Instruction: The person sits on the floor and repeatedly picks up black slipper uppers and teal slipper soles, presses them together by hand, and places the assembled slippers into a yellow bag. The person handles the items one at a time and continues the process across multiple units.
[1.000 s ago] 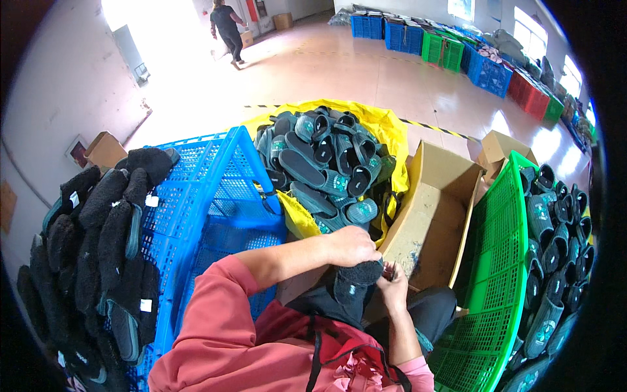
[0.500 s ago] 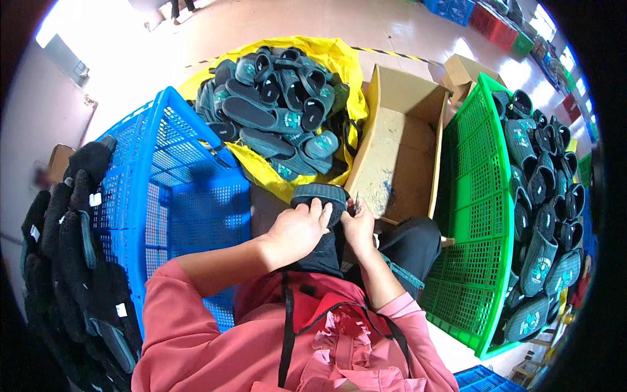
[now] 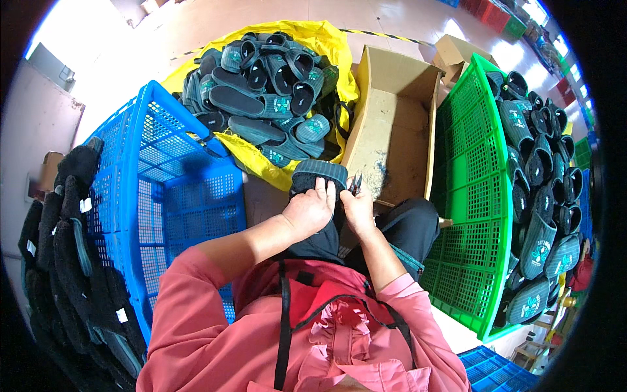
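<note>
A dark slipper [image 3: 321, 171] with a ribbed grey-green band and black fuzzy lining is held over my lap. My left hand [image 3: 308, 212] grips it, two fingers pressed onto the lining and the thumb side hidden. Just right of the slipper, my right hand [image 3: 358, 210] is closed around small dark thread snips [image 3: 355, 183], whose pointed tips stick up past the fingers. The tips are beside the slipper's edge; whether they touch it I cannot tell.
Ahead, a yellow sack [image 3: 261, 166] is heaped with slippers [image 3: 238, 101]. An open cardboard box [image 3: 408, 130] with scraps stands right of it. A blue crate [image 3: 189, 215] is at left, with black fuzzy slippers [image 3: 72, 261] beyond. A green crate [image 3: 470, 215] is at right, more slippers [image 3: 539, 255] beside it.
The view has shifted a little. My left hand's two fingers now lie straighter along the slipper's lining, and the snips in my right hand show more clearly.
</note>
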Demonstrator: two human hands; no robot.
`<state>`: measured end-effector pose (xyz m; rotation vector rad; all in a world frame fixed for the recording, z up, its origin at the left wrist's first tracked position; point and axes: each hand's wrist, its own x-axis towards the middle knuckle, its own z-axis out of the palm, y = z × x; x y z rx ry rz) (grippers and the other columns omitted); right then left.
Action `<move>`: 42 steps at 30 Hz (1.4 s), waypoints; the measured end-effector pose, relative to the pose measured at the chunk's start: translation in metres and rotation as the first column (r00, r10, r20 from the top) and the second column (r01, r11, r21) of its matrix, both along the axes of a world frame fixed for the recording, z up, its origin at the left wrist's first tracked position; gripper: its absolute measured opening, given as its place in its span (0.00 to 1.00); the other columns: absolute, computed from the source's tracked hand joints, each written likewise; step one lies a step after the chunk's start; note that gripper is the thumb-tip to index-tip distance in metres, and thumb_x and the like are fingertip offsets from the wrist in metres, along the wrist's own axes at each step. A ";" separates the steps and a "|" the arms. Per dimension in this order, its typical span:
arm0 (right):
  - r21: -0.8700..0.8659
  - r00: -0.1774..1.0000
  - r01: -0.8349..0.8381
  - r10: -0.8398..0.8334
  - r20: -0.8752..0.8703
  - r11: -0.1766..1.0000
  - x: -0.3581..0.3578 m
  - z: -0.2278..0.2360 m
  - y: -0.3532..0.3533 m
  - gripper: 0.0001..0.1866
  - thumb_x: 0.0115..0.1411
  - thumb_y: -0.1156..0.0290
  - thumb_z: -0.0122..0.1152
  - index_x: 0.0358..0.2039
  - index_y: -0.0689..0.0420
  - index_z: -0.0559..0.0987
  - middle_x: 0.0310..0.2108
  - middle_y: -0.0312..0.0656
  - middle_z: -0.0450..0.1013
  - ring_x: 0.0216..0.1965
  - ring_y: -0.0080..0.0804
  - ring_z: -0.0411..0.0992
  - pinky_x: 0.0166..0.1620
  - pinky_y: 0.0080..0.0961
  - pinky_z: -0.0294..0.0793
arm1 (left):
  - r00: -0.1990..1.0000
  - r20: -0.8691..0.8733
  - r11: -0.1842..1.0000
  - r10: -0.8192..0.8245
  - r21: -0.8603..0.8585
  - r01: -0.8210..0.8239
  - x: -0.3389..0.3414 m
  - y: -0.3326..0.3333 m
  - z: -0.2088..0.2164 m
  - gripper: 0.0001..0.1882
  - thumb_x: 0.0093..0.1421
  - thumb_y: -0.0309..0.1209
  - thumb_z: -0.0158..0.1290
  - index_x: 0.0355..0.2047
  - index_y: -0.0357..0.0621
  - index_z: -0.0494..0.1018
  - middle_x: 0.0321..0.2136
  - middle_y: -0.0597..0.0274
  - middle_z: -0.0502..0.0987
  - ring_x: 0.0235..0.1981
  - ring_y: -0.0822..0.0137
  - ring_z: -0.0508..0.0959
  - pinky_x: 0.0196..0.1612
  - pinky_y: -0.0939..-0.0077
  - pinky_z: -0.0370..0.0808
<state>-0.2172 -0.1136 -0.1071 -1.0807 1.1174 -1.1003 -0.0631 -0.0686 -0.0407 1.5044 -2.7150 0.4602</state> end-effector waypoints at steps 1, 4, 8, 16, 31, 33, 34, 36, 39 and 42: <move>0.015 1.000 0.010 -0.010 0.020 1.000 0.000 0.003 0.001 0.08 0.50 0.83 0.54 0.28 0.55 0.70 0.24 0.26 0.62 0.26 0.17 0.61 0.30 0.18 0.64 | 0.999 -0.051 0.998 0.006 -0.062 -0.009 -0.003 -0.004 -0.001 0.24 0.53 0.31 0.49 0.47 0.25 0.69 0.40 0.35 0.77 0.21 0.63 0.78 0.18 0.72 0.77; 0.035 0.997 0.044 -0.046 0.056 0.998 0.000 0.009 0.004 0.08 0.50 0.83 0.54 0.29 0.55 0.71 0.24 0.26 0.63 0.26 0.17 0.61 0.31 0.18 0.65 | 0.993 -0.105 0.998 0.051 0.052 -0.045 -0.011 -0.023 0.001 0.18 0.53 0.31 0.50 0.42 0.31 0.71 0.33 0.45 0.78 0.21 0.63 0.78 0.18 0.72 0.76; 0.049 0.996 0.063 -0.065 0.054 0.997 0.004 0.025 0.004 0.08 0.50 0.83 0.53 0.28 0.55 0.71 0.24 0.26 0.63 0.27 0.17 0.61 0.31 0.18 0.64 | 0.975 -0.217 0.994 0.050 0.103 -0.028 -0.014 -0.049 0.002 0.09 0.52 0.30 0.50 0.30 0.40 0.76 0.28 0.53 0.78 0.29 0.58 0.79 0.30 0.67 0.79; 0.202 0.984 0.104 -0.130 0.122 0.974 0.000 0.032 0.018 0.08 0.50 0.83 0.52 0.27 0.54 0.70 0.23 0.26 0.62 0.24 0.17 0.60 0.28 0.18 0.63 | 0.906 -0.422 0.998 -0.025 0.049 0.050 -0.009 -0.034 -0.005 0.09 0.54 0.29 0.49 0.32 0.38 0.74 0.31 0.53 0.76 0.34 0.55 0.76 0.38 0.64 0.76; -0.120 0.969 0.194 -0.210 -0.134 0.974 0.009 0.039 -0.005 0.05 0.51 0.83 0.54 0.28 0.58 0.72 0.23 0.28 0.64 0.26 0.16 0.62 0.32 0.17 0.65 | 0.956 -0.277 0.995 -0.101 -0.008 0.102 0.003 -0.048 -0.004 0.09 0.53 0.30 0.49 0.32 0.40 0.74 0.28 0.58 0.75 0.31 0.59 0.77 0.35 0.68 0.77; -0.109 0.972 0.158 -0.174 -0.156 0.981 0.011 0.037 -0.007 0.05 0.51 0.83 0.53 0.26 0.57 0.71 0.22 0.27 0.63 0.25 0.16 0.61 0.29 0.17 0.63 | 0.947 -0.302 0.994 -0.105 0.000 0.110 0.004 -0.057 -0.006 0.08 0.53 0.30 0.49 0.30 0.41 0.75 0.27 0.57 0.76 0.30 0.58 0.78 0.34 0.66 0.77; -0.105 0.975 0.171 -0.184 -0.128 0.980 0.011 0.037 -0.009 0.06 0.51 0.82 0.53 0.26 0.56 0.71 0.22 0.27 0.62 0.25 0.16 0.60 0.29 0.17 0.63 | 0.942 -0.333 0.996 -0.038 0.059 0.061 0.001 -0.064 -0.005 0.07 0.53 0.30 0.49 0.28 0.41 0.75 0.26 0.55 0.77 0.29 0.57 0.78 0.34 0.65 0.77; -0.088 0.978 0.187 -0.194 -0.077 0.978 0.010 0.035 -0.008 0.06 0.51 0.82 0.53 0.24 0.55 0.70 0.22 0.26 0.62 0.24 0.16 0.59 0.28 0.17 0.61 | 0.917 -0.382 0.981 0.111 0.190 -0.040 -0.012 -0.073 0.000 0.07 0.52 0.30 0.50 0.25 0.42 0.76 0.25 0.52 0.78 0.28 0.55 0.79 0.33 0.63 0.77; -0.064 0.973 0.225 -0.227 -0.034 0.972 0.006 0.028 -0.009 0.08 0.53 0.83 0.51 0.24 0.53 0.70 0.22 0.25 0.60 0.23 0.15 0.57 0.27 0.17 0.58 | 0.882 -0.468 0.995 0.053 0.099 -0.007 -0.024 -0.071 0.006 0.09 0.53 0.31 0.50 0.24 0.41 0.77 0.24 0.48 0.79 0.27 0.52 0.80 0.34 0.58 0.77; 0.091 0.971 0.193 -0.204 0.128 0.977 0.004 0.036 0.002 0.10 0.53 0.84 0.49 0.25 0.51 0.71 0.21 0.25 0.63 0.23 0.14 0.59 0.26 0.15 0.58 | 0.884 -0.437 0.958 0.167 0.283 -0.041 -0.029 -0.044 -0.001 0.11 0.57 0.31 0.47 0.30 0.36 0.76 0.31 0.46 0.79 0.33 0.52 0.80 0.35 0.59 0.77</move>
